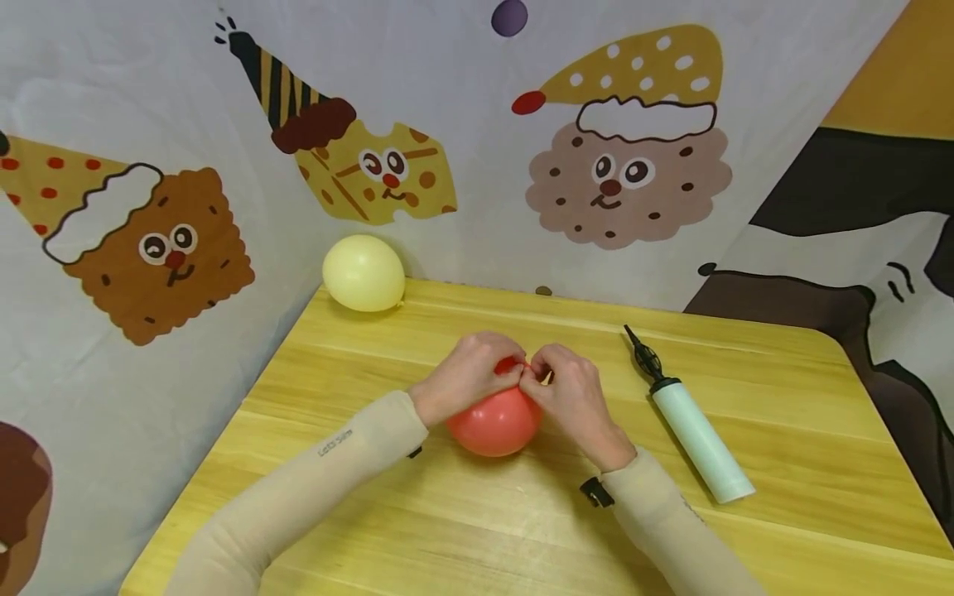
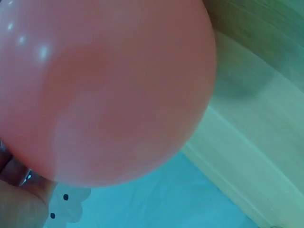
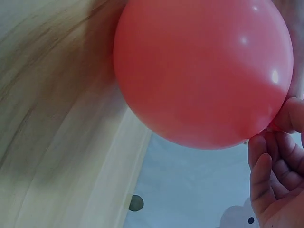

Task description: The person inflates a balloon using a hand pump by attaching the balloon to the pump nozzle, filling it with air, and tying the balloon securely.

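An inflated red balloon is held just over the middle of the table, its neck pointing away from the person. My left hand pinches the neck from the left. From the right, my right hand pinches the same neck, and the fingertips of both hands nearly meet there. In the right wrist view the balloon bulges beside curled fingers at its neck. The left wrist view is mostly filled by the balloon, with part of a hand at lower left. Fingers hide most of the neck.
A pale yellow balloon sits at the table's far left corner. To the right lies a hand pump with a mint-green barrel and black nozzle. The wooden table meets a cartoon-printed cloth at its back and left.
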`<state>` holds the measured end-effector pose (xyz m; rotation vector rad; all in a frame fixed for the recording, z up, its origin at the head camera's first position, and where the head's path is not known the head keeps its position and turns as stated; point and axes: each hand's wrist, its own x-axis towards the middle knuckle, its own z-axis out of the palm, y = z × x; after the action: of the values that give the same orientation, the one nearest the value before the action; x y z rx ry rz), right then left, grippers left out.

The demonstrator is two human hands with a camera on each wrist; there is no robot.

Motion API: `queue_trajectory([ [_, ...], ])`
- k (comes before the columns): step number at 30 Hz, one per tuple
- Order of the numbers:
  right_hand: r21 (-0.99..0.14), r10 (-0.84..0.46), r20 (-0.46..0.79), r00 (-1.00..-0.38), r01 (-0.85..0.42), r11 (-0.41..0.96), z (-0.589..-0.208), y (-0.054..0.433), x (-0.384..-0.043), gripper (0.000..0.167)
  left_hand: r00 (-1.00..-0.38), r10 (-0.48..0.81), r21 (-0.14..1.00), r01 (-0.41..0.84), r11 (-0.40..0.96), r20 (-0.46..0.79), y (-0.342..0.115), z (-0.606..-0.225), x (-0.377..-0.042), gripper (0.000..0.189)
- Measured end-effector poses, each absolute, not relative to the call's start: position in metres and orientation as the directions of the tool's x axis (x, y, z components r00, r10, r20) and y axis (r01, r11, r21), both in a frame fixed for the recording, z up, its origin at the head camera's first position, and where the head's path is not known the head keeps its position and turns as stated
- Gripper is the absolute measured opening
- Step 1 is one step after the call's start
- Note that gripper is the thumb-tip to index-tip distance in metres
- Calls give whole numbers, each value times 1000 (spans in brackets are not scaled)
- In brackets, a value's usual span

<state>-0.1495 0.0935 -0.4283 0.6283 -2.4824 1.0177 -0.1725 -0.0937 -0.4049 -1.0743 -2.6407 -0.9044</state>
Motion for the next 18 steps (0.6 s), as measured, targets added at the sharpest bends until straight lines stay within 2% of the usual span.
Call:
queue_trajectory([
  [5,-604,-264,441,-857,-502,619,-427,94,-148,15,-727,601,460,681,570,332,-97,-401,-169,5],
  [8,-626,-276,413,-868,-491,606,-425,94,-148,14,-702,632,424,707,566,329,-99,-398,-167,1],
  [18,-749,-270,279,-921,-385,539,-416,97,-144,12,-522,759,173,851,496,390,-102,-387,-160,11],
])
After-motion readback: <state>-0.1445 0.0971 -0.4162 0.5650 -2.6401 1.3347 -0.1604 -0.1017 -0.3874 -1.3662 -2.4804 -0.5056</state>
